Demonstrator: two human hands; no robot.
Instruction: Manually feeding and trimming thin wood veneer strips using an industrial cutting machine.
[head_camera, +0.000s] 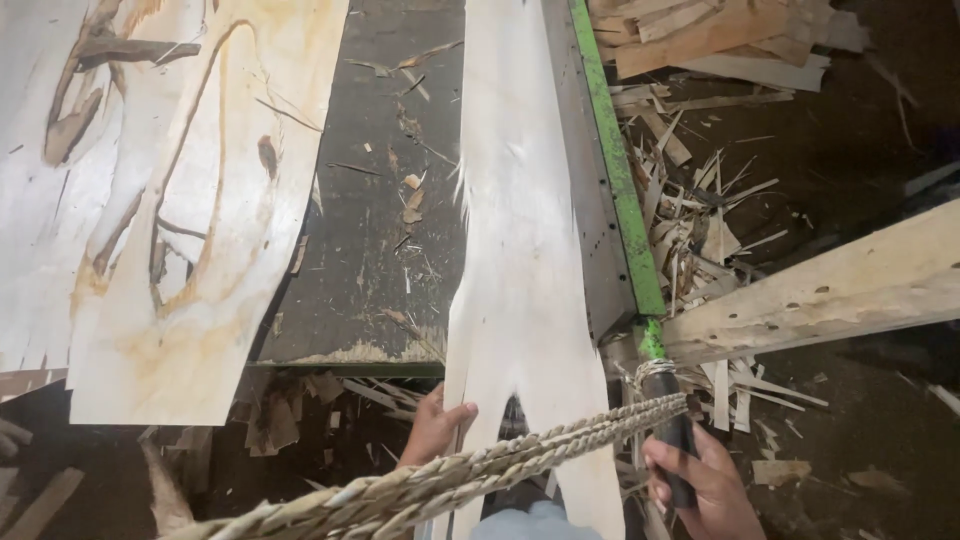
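Observation:
My left hand (433, 428) grips the near left edge of a long pale veneer strip (520, 230) that lies along the dark table (370, 200) and hangs over its front edge. My right hand (705, 482) is closed around the black handle (680, 450) of a green lever blade (612, 160) that runs along the strip's right side. A thick twisted rope (470, 478) is tied to the lever just above the handle and crosses in front of both hands.
Wide veneer sheets (150, 200) with brown knots cover the table's left part. Offcuts and splinters (700, 220) pile on the floor to the right. A pale wooden beam (830, 290) slants in from the right. More scraps (280, 420) lie under the table.

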